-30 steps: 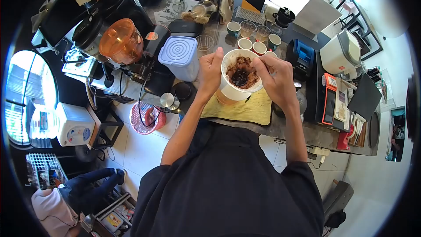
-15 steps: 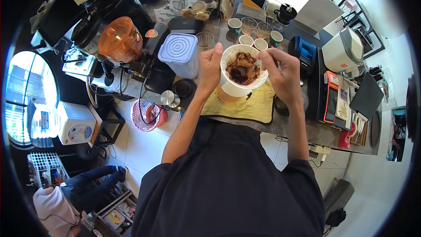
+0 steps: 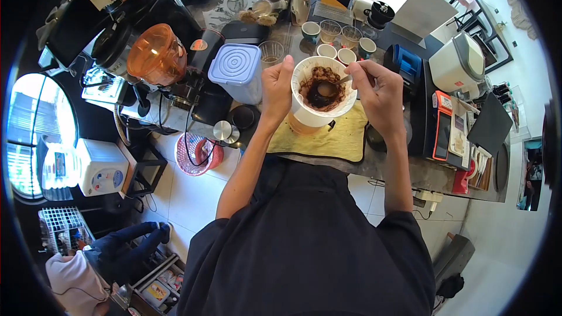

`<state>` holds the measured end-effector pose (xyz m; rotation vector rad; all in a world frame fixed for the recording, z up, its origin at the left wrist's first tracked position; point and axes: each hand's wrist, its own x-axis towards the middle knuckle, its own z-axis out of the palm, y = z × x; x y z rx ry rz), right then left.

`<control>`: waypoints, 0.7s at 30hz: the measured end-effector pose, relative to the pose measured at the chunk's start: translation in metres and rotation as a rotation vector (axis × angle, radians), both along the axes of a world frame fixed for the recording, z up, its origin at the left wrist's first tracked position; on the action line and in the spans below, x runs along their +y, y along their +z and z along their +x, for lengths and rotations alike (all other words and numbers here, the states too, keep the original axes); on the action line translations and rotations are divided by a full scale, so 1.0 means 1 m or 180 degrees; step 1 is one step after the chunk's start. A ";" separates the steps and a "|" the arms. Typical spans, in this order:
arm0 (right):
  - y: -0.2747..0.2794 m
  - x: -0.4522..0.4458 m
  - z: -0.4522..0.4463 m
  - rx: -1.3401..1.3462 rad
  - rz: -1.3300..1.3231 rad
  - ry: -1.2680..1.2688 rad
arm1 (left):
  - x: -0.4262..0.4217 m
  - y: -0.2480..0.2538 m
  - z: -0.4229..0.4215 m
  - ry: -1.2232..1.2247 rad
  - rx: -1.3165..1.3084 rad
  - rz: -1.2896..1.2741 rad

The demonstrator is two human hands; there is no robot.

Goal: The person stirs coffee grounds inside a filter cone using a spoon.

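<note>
Dark wet coffee grounds (image 3: 321, 103) coat the inside of a pleated paper filter (image 3: 300, 73), which lines a white coffee dripper (image 3: 313, 118). My left hand (image 3: 276, 89) grips the dripper's left side, thumb pointing up. Between the thumb and fingers of my right hand (image 3: 379, 95) is a spoon (image 3: 326, 88), its bowl down in the grounds. Beneath the dripper is a vessel with amber-brown liquid (image 3: 303, 128), partly hidden. A yellow cloth (image 3: 345, 143) lies under it on the counter.
Several cups, including a teal cup (image 3: 311, 31), and drinking glasses (image 3: 330, 30) stand beyond the dripper. A lidded container (image 3: 235, 70) and a grinder with an orange hopper (image 3: 157, 55) are left. An orange-edged scale (image 3: 443, 131) sits right. Another person (image 3: 79, 278) is at lower left.
The spoon's bowl has moved within the filter and now shows more clearly among the grounds, which look more spread and stirred. Both hands keep their grip.
</note>
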<state>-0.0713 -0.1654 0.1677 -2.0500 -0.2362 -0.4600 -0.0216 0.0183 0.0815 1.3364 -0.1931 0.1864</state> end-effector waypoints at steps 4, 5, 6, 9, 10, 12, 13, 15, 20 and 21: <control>-0.005 0.006 -0.003 0.0137 -0.0235 0.0059 | 0.000 0.002 0.000 0.0013 -0.0053 0.0042; -0.007 0.007 -0.003 0.0140 -0.0234 0.0058 | 0.000 0.001 0.000 -0.0006 -0.0060 0.0087; -0.008 0.007 -0.003 0.0188 0.0004 0.0102 | 0.000 0.000 0.000 -0.0009 -0.0057 0.0090; -0.009 0.003 -0.002 0.0232 0.0416 0.0126 | -0.002 0.001 -0.003 0.0000 -0.0014 -0.0001; -0.008 0.002 -0.002 0.0220 0.0579 0.0115 | -0.002 0.001 -0.003 0.0015 -0.0025 -0.0009; 0.002 0.001 -0.005 0.0201 0.0507 0.0016 | -0.001 0.001 -0.001 0.0036 -0.0048 -0.0016; 0.004 0.000 -0.006 0.0193 0.0434 -0.0080 | -0.001 0.001 -0.001 0.0041 -0.0059 -0.0012; -0.004 -0.002 -0.005 0.0148 0.0332 -0.0095 | -0.001 0.000 -0.001 0.0045 -0.0063 -0.0011; -0.016 0.000 -0.007 0.0505 0.0376 -0.0008 | -0.003 -0.001 -0.002 0.0063 -0.0007 0.0119; -0.017 -0.001 -0.007 0.0505 0.0380 -0.0012 | -0.004 -0.001 -0.002 0.0059 -0.0007 0.0122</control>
